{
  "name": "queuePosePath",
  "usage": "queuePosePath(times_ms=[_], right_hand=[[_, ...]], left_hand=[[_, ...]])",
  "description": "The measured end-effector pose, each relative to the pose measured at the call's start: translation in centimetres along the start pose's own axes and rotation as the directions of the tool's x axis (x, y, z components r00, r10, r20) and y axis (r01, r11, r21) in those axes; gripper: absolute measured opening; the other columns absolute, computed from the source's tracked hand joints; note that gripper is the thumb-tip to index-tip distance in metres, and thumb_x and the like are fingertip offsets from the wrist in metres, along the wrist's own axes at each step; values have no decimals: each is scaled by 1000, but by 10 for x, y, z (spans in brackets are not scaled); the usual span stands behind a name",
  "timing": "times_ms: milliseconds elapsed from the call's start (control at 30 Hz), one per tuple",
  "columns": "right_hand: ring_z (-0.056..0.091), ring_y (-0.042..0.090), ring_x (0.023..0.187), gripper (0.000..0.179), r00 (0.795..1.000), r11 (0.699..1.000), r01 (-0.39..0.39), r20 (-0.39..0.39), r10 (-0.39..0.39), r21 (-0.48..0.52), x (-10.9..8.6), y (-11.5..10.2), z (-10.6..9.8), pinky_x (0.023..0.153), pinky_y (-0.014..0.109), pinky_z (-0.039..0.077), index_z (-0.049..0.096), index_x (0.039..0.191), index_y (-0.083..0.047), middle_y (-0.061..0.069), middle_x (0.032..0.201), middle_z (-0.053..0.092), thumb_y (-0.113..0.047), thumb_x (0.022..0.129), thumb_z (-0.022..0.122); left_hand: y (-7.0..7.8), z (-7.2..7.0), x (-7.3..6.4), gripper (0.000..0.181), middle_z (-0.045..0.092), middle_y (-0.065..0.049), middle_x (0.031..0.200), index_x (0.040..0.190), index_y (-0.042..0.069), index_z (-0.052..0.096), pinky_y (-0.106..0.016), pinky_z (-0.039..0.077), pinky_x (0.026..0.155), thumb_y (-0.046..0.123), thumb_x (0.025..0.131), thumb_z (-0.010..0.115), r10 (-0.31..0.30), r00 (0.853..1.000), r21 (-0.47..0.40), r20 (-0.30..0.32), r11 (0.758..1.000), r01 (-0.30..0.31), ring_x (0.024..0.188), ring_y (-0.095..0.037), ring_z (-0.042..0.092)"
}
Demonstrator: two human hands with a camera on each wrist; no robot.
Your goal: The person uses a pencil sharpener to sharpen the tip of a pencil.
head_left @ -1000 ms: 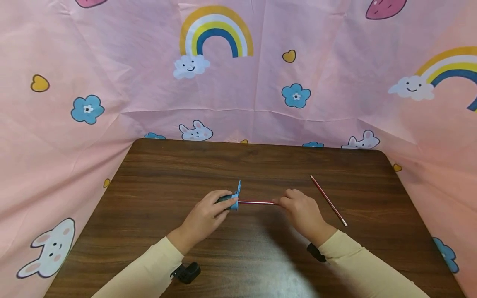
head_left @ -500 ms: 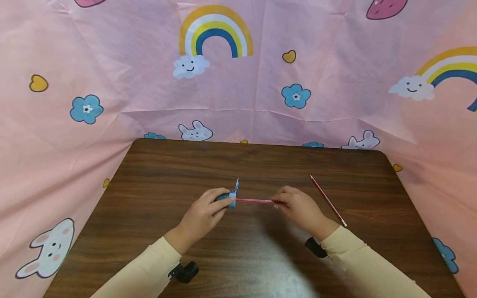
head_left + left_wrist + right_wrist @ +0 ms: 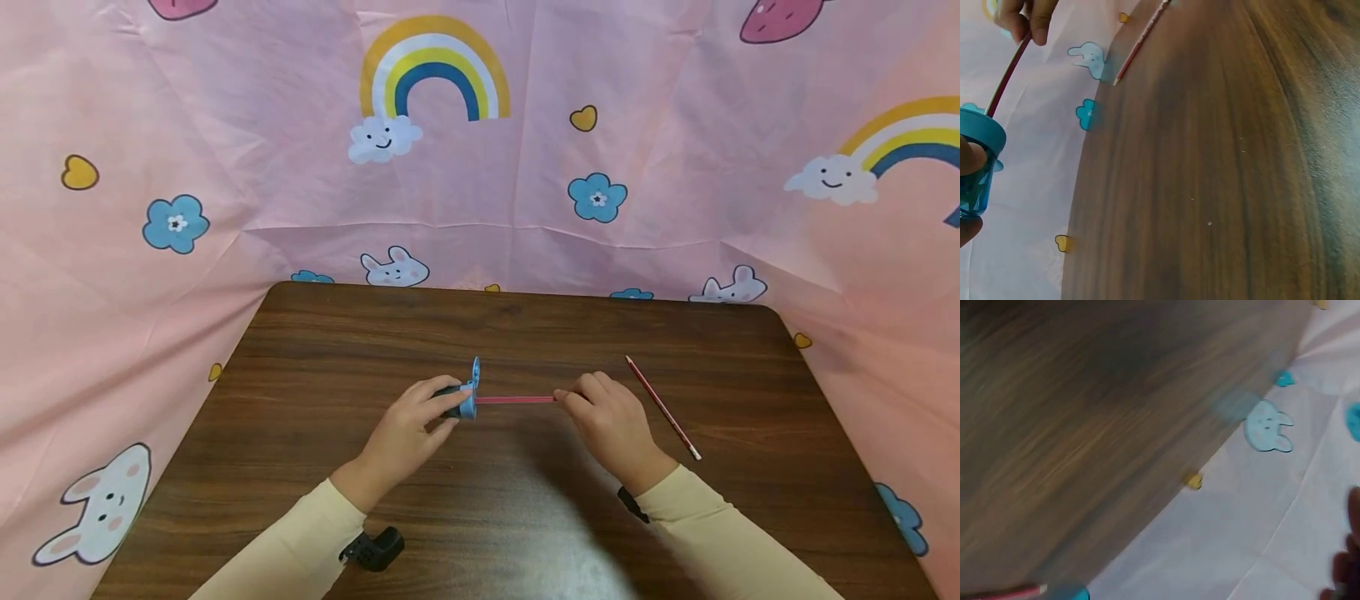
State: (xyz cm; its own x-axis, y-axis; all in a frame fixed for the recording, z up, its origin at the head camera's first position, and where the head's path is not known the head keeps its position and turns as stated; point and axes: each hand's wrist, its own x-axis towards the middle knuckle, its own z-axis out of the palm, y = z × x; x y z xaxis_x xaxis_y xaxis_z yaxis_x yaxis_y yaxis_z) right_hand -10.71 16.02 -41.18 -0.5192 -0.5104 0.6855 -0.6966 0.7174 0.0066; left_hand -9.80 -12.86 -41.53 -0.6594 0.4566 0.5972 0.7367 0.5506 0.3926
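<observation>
Here, beside a loose pencil [image 3: 663, 407], your right hand [image 3: 612, 427] pinches a second pencil [image 3: 516, 400], its far end hidden in the blue container [image 3: 468, 406] your left hand [image 3: 405, 429] grips.

A red pencil [image 3: 517, 400] meets a blue canister [image 3: 468, 407], lid [image 3: 476, 372] raised.

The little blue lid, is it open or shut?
Open: in the head view, the blue lid sticks out from the blue container.

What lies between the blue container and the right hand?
A red pencil spans the stretch from the blue container to the right hand, which pinches its other end; the head and left wrist views show this.
</observation>
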Motion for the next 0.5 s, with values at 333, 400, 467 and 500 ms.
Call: queuePosePath(times_ms=[333, 400, 467, 500], right_hand=[[56, 6, 71, 5, 629, 678, -657, 736, 253, 329, 20, 12, -19, 59, 23, 46, 76, 82, -9, -4, 81, 69, -13, 82, 76], [55, 6, 71, 5, 634, 697, -641, 733, 246, 321, 21, 12, -20, 59, 24, 46, 77, 85, -9, -4, 82, 68, -13, 84, 75], [55, 6, 74, 9, 740, 805, -507, 635, 224, 307, 19, 10, -20, 59, 24, 47, 77, 90, -12, -7, 85, 65, -14, 82, 77], [55, 7, 74, 13, 807, 864, -415, 555, 203, 287, 17, 8, -19, 59, 24, 47, 77, 93, -13, -7, 85, 63, -14, 80, 78]], left_hand=[[-4, 1, -4, 44, 62, -15, 112, 108, 1, 73, -36, 57, 83, -12, 67, 81, 179, 984, 4, 9, 984, -179, 105, -29, 60], [-4, 1, -5, 44, 62, -15, 113, 109, 1, 72, -35, 57, 82, -11, 68, 81, 161, 987, 3, 16, 987, -161, 105, -29, 60], [-4, 0, -5, 44, 63, -15, 114, 111, 3, 72, -34, 57, 81, -9, 69, 81, 111, 994, 6, 20, 994, -111, 106, -29, 60], [-4, -1, -6, 44, 63, -15, 114, 111, 3, 72, -34, 58, 80, -8, 69, 82, 78, 997, 10, 19, 997, -78, 106, -29, 61]])
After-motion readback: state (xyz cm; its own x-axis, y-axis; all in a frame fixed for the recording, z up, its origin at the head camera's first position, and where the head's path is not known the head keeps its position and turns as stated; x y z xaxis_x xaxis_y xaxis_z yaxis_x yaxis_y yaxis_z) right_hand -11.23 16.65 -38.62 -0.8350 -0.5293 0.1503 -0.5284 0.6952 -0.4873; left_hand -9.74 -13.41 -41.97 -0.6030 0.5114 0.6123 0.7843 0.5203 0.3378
